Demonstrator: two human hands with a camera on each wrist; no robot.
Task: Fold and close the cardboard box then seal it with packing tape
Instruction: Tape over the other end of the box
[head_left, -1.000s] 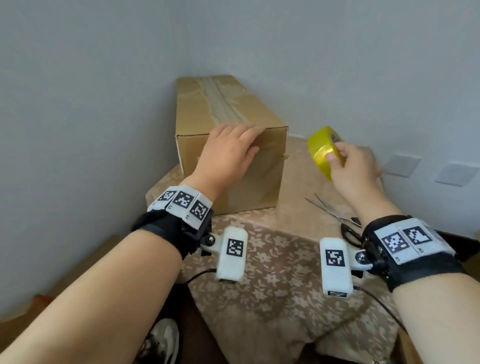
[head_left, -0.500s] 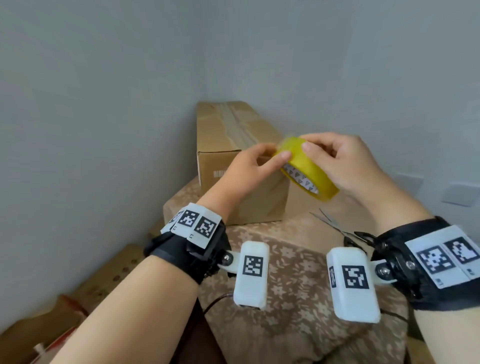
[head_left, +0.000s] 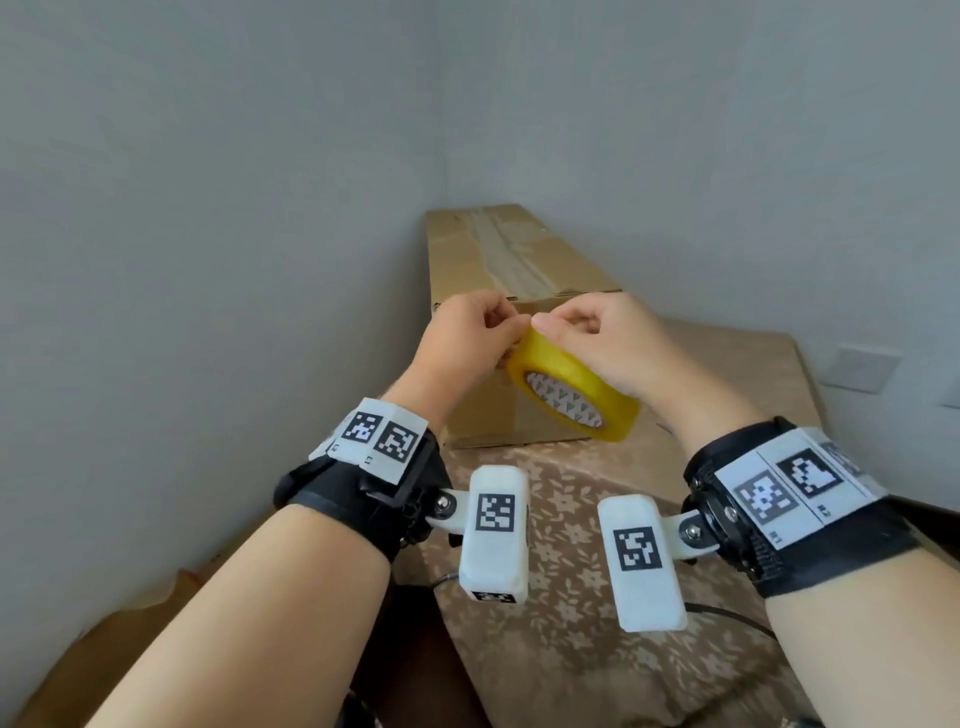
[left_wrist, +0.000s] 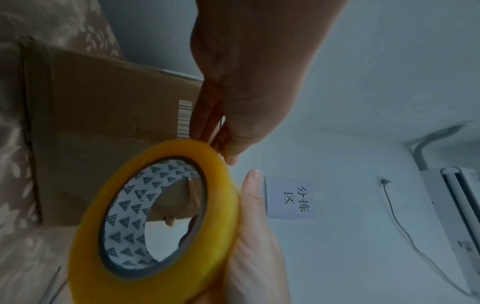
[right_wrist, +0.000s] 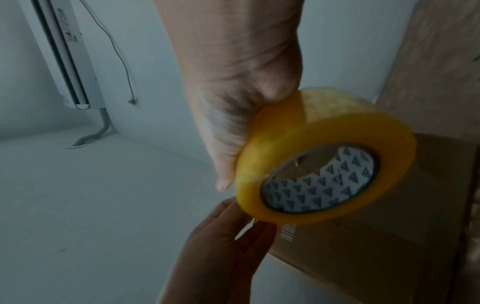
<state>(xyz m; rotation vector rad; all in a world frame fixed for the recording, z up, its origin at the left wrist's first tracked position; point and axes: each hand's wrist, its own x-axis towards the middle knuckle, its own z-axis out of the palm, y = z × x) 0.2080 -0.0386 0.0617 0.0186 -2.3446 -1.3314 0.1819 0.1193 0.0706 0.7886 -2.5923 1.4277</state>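
From the head view both hands, the left hand (head_left: 462, 338) and right hand (head_left: 597, 338), grip the yellow tape roll (head_left: 574, 392) by its upper rim, held in the air just before the closed cardboard box (head_left: 519, 260) on the patterned worktop (head_left: 571, 623), while the left wrist view alone shows a paper sign (left_wrist: 289, 198) on the wall.

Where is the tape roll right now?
In the head view the tape roll is mid-frame, held in the air between the left hand and right hand, before the cardboard box.

Bright even head view, dim bluish wrist views, soft blur, wide-angle distortion
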